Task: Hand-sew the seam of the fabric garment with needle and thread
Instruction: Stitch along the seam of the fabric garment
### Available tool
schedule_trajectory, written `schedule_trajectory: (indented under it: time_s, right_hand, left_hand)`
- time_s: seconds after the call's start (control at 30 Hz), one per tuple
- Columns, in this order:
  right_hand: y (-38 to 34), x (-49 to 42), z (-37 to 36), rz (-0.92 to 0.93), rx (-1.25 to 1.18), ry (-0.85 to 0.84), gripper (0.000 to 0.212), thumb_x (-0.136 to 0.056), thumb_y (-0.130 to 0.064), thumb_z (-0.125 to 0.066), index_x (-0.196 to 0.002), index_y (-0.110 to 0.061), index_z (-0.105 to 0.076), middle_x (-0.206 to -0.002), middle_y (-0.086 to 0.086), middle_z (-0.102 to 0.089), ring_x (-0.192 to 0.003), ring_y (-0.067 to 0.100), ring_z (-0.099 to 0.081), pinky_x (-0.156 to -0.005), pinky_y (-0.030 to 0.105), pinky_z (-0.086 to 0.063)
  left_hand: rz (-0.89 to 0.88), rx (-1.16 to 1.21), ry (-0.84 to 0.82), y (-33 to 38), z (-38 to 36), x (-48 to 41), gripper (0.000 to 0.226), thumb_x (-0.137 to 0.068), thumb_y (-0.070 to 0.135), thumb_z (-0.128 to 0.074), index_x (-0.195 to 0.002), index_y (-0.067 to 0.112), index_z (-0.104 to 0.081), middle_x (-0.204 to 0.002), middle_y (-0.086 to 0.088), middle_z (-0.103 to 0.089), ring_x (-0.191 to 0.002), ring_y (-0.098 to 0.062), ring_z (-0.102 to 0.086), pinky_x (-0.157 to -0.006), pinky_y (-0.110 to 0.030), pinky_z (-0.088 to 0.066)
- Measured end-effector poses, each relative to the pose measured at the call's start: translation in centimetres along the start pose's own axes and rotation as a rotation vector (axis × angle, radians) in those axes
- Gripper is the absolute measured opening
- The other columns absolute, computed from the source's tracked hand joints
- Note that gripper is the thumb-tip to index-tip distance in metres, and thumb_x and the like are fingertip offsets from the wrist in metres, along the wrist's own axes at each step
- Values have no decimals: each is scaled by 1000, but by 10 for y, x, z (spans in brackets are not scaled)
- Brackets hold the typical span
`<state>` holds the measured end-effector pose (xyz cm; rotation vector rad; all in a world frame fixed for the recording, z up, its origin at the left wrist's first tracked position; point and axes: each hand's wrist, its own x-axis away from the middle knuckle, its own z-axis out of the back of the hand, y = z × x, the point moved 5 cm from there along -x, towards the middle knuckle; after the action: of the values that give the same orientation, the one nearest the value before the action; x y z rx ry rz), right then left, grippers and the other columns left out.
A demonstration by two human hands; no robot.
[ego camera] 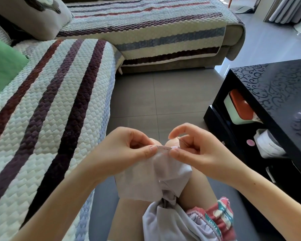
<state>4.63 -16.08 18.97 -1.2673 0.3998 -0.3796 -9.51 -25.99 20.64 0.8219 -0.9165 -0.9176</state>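
Left hand [129, 150] pinches the folded edge of the white garment [146, 180] between thumb and forefinger, holding it up above the knees. Between the two hands a short stretch of the seam [163, 148] is pulled taut and level. Any stitches along it are too small to count, so how much is already sewn cannot be read from this view. Just right of that stretch, the needle [182, 141] shows as a thin dark line slanting up from the fabric edge. By my judgement a stitch is in progress rather than finished. The right hand [198, 150] pinches the same edge with its thumb, its forefinger arched over the needle. Whether the other fingers grip the needle itself is not clear. Most of the garment hangs below the hands and bunches in the lap, which suggests a good length of seam may yet need work, plus knotting off and cutting the thread. A striped sofa [50, 101] lies on the left, a black desk [276, 87] on the right.
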Motion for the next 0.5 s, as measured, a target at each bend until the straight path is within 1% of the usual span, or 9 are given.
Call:
schedule_trajectory:
  time_s: [0.03,0.1,0.17,0.23,0.33,0.5]
  right_hand:
    - [0,3,0,-1,-13,4,23,-86,-32,-61,-97,-13,-56,-56,-3,-38,-53,6,-32,-51,17,-29]
    - [-1,9,-1,14,18,43,19,-87,-37,-53,-90,-18,-54,-60,-2,-45,-55,8,-37,-52,21,-32]
    - [-5,14,-1,61,141,104,12,-89,-27,-51,-79,-21,-53,-59,-2,-50,-52,10,-40,-51,22,-33]
    - [-7,16,-4,102,251,130,12,-86,-17,-56,-75,-21,-59,-55,-4,-52,-49,13,-45,-48,24,-36]
    - [-10,18,-5,137,340,173,9,-78,-13,-62,-72,-17,-69,-54,-13,-52,-49,7,-48,-52,10,-33]
    - [-13,18,-6,156,357,202,10,-76,-11,-63,-68,-14,-68,-48,-18,-41,-46,5,-41,-53,7,-29]
  left_hand:
    - [6,-3,6,-1,0,0,14,-85,15,-71,-72,19,-75,-73,-1,-74,-66,-3,-65,-60,-17,-48]
    - [18,-5,7,-1,0,-1,11,-85,14,-70,-76,17,-76,-75,-2,-75,-67,-4,-66,-61,-17,-49]
    - [24,2,0,-1,0,-1,9,-85,14,-70,-78,15,-76,-75,-1,-75,-67,-3,-66,-60,-14,-49]
    - [24,12,-6,0,0,0,9,-85,14,-69,-79,15,-75,-75,1,-75,-67,-2,-67,-59,-13,-48]
    - [21,24,-14,2,0,1,9,-86,13,-69,-79,16,-76,-74,2,-75,-67,-2,-67,-58,-12,-47]
    - [16,53,-32,6,-3,2,16,-86,10,-68,-75,19,-75,-71,6,-74,-65,0,-66,-56,-10,-46]
